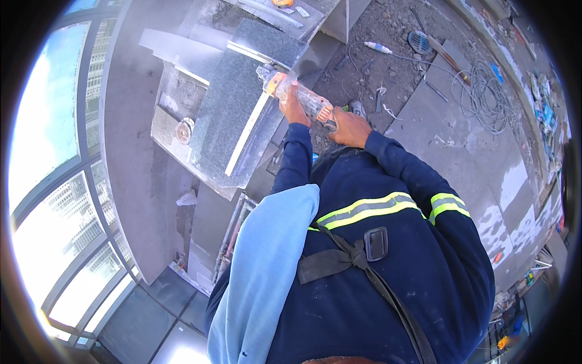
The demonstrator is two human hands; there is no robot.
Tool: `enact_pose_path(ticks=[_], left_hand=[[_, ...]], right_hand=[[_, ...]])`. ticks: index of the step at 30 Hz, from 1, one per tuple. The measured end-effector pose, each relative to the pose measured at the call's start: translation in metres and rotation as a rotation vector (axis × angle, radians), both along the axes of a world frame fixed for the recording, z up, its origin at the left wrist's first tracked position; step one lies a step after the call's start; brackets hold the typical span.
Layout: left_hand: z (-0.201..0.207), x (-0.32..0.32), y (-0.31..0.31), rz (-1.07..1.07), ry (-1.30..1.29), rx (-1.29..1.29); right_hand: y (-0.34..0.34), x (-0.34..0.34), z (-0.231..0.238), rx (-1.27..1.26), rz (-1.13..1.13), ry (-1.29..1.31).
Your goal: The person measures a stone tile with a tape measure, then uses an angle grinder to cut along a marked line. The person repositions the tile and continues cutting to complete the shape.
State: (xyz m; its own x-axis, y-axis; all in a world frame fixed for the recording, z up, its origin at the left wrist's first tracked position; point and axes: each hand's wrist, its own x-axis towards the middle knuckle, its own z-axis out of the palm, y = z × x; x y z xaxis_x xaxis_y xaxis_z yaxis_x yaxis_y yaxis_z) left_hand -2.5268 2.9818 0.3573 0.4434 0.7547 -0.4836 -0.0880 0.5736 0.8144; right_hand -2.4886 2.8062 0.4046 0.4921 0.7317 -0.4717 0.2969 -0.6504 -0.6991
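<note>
An orange angle grinder (312, 103), dulled by dust, is held between both of my hands. My left hand (295, 109) wraps round its body just behind the head. My right hand (350, 128) grips the rear end. The grinder's head is at a dark grey speckled stone slab (227, 103), and its disc is hard to make out. A white strip (248, 134) runs along the slab from below the head, and another white strip (257, 54) lies beyond it. Pale dust hangs over the slab's far left.
A round disc (184, 130) rests on a board left of the slab. At the far edge sits an orange tool (282, 3). On the right, a coiled grey cable (485, 100) and a plug (377, 47) lie on rubble-strewn ground. Tall windows (51, 151) line the left.
</note>
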Motion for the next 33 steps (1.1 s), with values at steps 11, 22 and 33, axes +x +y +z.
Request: enact_pose_path(ticks=[11,22,33], left_hand=[[-0.008,-0.001,0.004,-0.004,0.013,-0.044],[-0.001,0.001,0.0,0.022,-0.004,-0.013],[-0.004,0.0,-0.001,0.025,0.008,-0.01]], right_hand=[[0.002,0.001,-0.001,0.012,0.004,-0.003],[0.001,0.001,-0.002,-0.006,-0.004,0.009],[0.0,0.0,0.002,-0.01,-0.002,0.009]])
